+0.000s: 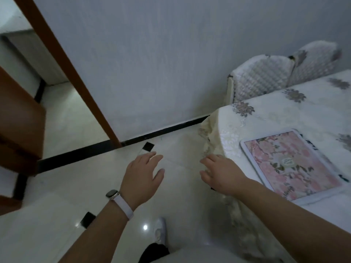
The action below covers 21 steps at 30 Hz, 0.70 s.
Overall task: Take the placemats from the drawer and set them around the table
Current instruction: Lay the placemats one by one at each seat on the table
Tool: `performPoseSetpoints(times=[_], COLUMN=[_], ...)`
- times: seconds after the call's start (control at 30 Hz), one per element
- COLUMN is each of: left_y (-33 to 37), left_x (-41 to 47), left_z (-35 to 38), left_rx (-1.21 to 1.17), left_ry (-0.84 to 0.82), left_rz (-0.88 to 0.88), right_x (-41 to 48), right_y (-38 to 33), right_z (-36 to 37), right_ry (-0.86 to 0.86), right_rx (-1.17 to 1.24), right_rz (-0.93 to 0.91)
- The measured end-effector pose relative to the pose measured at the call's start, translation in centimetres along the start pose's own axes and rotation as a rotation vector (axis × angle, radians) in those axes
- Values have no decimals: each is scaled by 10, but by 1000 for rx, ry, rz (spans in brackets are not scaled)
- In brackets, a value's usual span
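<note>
The label (287, 161) on the placemat (266, 149) is unreadably blurred.

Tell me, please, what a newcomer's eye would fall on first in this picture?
The pink floral placemat stands out first, lying flat near the edge of the table with its flowered white cloth, at the right. Next come the two empty hands held open over the pale floor: the left hand, a watch on its wrist, and the right hand by the table's corner.

Dim, blurry, floor (171, 186) glare, fisheye.
</note>
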<state>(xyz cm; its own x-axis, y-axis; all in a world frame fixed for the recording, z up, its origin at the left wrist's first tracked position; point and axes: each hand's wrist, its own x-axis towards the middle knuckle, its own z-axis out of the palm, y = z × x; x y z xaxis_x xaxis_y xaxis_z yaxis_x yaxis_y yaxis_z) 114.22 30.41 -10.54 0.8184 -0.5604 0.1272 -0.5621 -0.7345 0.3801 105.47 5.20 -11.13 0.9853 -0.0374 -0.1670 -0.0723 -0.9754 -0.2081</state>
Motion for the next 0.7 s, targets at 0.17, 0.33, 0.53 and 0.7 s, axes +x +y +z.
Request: performPoseSetpoints(times=[0.17, 0.33, 0.53, 0.7], left_y=[-29, -34, 23, 73], left_x=[98, 167, 219, 248], left_z=[-16, -4, 26, 67], left_rx=[-35, -66, -125, -155], left_ry=[-74, -163, -255, -347], left_rz=[184, 350, 600, 727], right_x=[48, 48, 6, -15], right_y=[-1, 6, 34, 68], right_z=[-21, -29, -31, -23], right_ry=[58, 107, 162, 210], right_rx=[13, 27, 40, 84], right_rz=[212, 410, 700, 835])
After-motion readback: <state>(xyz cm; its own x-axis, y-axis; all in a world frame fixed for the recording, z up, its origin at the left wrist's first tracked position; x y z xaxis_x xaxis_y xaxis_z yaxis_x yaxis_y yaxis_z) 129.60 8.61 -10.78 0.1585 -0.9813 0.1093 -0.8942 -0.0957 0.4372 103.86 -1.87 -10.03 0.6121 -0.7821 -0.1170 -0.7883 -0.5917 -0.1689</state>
